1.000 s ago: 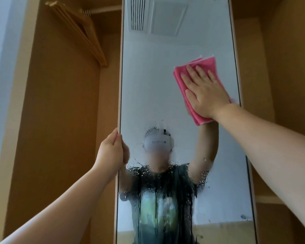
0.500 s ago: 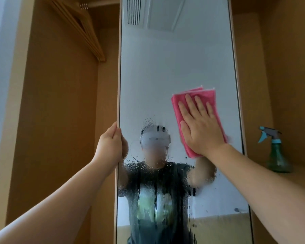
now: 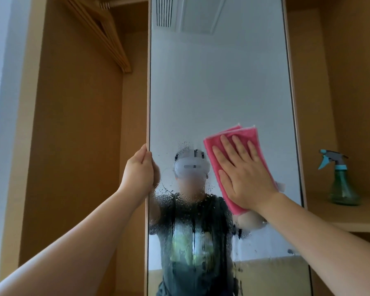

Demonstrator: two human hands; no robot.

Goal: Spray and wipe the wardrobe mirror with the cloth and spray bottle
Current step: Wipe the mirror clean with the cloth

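The tall wardrobe mirror (image 3: 218, 86) fills the middle of the head view, with spray droplets and runs across its lower half. My right hand (image 3: 244, 174) lies flat, fingers spread, pressing a folded pink cloth (image 3: 244, 135) against the glass right of centre. My left hand (image 3: 140, 169) is wrapped around the mirror's left edge at mid height. The green spray bottle (image 3: 341, 182) with a blue trigger stands upright on a shelf to the right, untouched.
Several wooden hangers (image 3: 103, 33) hang from a rail at the upper left inside the open wardrobe. A wooden shelf (image 3: 340, 218) sits right of the mirror. A wardrobe side panel (image 3: 77, 146) stands left of the mirror.
My right hand has slid the pink cloth down the glass from the upper right to the middle. The view has tilted down, bringing the spray bottle into sight. My left hand has kept its grip.
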